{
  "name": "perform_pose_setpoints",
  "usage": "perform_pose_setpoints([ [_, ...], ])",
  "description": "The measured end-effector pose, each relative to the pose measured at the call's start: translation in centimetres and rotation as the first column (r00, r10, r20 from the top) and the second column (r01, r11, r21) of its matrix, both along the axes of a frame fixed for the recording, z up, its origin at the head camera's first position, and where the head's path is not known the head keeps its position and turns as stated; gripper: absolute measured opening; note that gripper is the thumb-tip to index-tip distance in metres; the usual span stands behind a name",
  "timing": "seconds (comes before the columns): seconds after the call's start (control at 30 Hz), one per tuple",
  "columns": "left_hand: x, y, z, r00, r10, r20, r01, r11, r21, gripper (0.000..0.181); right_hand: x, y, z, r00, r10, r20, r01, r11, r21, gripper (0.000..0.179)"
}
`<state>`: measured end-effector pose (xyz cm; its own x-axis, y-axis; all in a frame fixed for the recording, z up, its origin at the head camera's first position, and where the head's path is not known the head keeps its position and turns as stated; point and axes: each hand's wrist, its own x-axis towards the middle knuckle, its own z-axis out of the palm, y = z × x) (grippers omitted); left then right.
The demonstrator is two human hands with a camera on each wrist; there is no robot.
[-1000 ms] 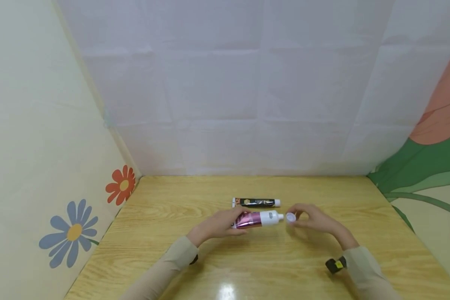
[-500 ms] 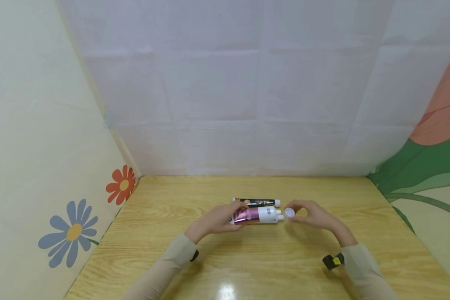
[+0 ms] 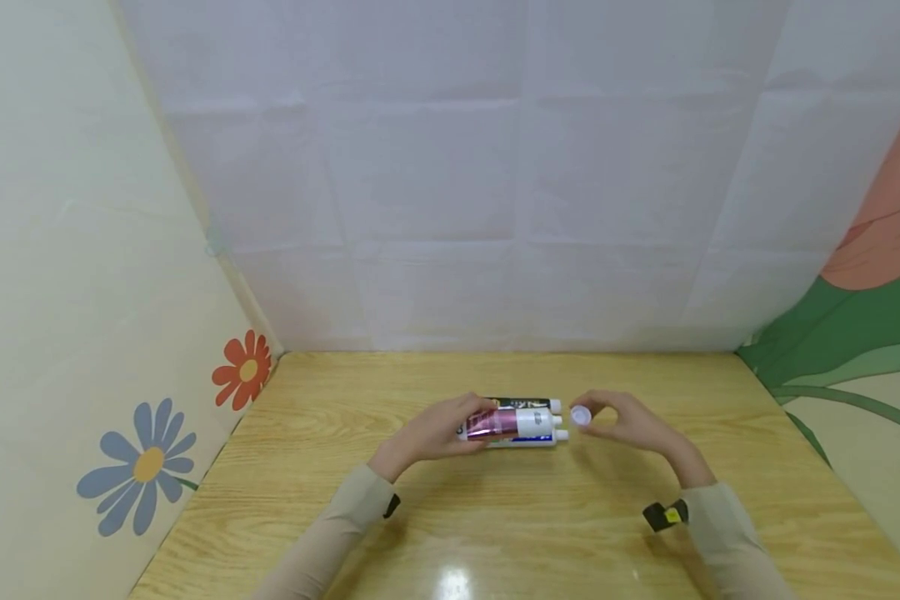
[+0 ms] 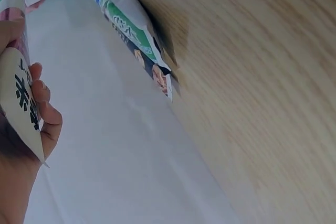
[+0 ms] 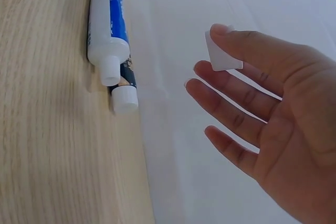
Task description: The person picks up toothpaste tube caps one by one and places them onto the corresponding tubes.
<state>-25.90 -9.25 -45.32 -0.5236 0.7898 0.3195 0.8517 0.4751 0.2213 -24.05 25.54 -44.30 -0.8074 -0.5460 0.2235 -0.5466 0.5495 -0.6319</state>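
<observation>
My left hand (image 3: 431, 433) grips a pink-and-white toothpaste tube (image 3: 532, 422) around its flat end, with the nozzle pointing right. That tube has no cap on; its bare nozzle shows at the top of the right wrist view. Between thumb and fingers, my right hand (image 3: 630, 425) pinches a white cap (image 5: 223, 53), a short gap away from the nozzle. Below the held tube lie a white, blue and green toothpaste tube (image 5: 113, 30) and a black toothpaste tube (image 3: 525, 404) with a white cap, side by side. The left hand partly hides both.
A wooden table (image 3: 307, 392) carries everything. Behind it hangs a pale sheet (image 3: 435, 208). A flower-printed panel (image 3: 142, 375) stands at the left, and another printed panel (image 3: 870, 333) at the right.
The pink-and-white tube and the cap have moved away from the body, toward the black tube. The white-and-blue tube now shows in front of the held tube. Both grips stay the same.
</observation>
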Motion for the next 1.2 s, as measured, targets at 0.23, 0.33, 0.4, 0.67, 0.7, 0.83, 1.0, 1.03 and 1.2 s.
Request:
perform_pose_setpoints([
  [0.23, -0.2, -0.1, 0.6, 0.999, -0.007, -0.040, 0.007, 1.000, 0.015, 0.050, 0.2, -0.1, 0.8, 0.999, -0.031, -0.031, 0.031, 0.999, -0.007, 0.038],
  [0.33, -0.2, -0.1, 0.9, 0.998, -0.006, -0.065, 0.008, 1.000, 0.025, 0.050, 0.2, -0.2, 1.1, 0.998, -0.039, -0.055, 0.039, 0.999, -0.006, 0.038],
  [0.4, -0.2, -0.2, 1.0, 0.997, -0.005, -0.078, 0.008, 0.999, 0.037, 0.051, 0.2, -0.2, 1.2, 0.997, -0.041, -0.067, 0.041, 0.999, 0.001, 0.037],
  [0.67, -0.4, -0.3, 1.7, 0.988, -0.007, -0.152, 0.018, 0.997, 0.073, 0.052, 0.2, 0.0, 1.5, 0.995, -0.049, -0.083, 0.049, 0.999, -0.011, 0.037],
  [0.7, -0.4, -0.3, 1.8, 0.986, -0.004, -0.167, 0.017, 0.997, 0.077, 0.053, 0.1, 0.0, 1.5, 0.995, -0.050, -0.090, 0.050, 0.999, -0.011, 0.037],
  [0.83, -0.6, -0.3, 2.2, 0.977, 0.013, -0.214, 0.008, 0.995, 0.097, 0.054, 0.0, 0.0, 1.8, 0.991, -0.047, -0.123, 0.043, 0.999, -0.030, 0.033],
  [1.0, -0.7, -0.3, 2.4, 0.967, 0.039, -0.251, -0.014, 0.995, 0.103, 0.055, 0.4, -0.4, 2.6, 0.985, -0.034, -0.169, 0.024, 0.998, -0.057, 0.033],
  [1.03, -0.7, -0.3, 2.5, 0.966, 0.042, -0.254, -0.015, 0.994, 0.107, 0.056, 0.7, -0.6, 3.0, 0.984, -0.029, -0.175, 0.018, 0.998, -0.063, 0.033],
  [1.2, -0.6, -0.3, 2.9, 0.960, 0.049, -0.275, -0.015, 0.992, 0.124, 0.056, 1.9, -1.4, 4.8, 0.983, -0.029, -0.180, 0.016, 0.997, -0.075, 0.032],
])
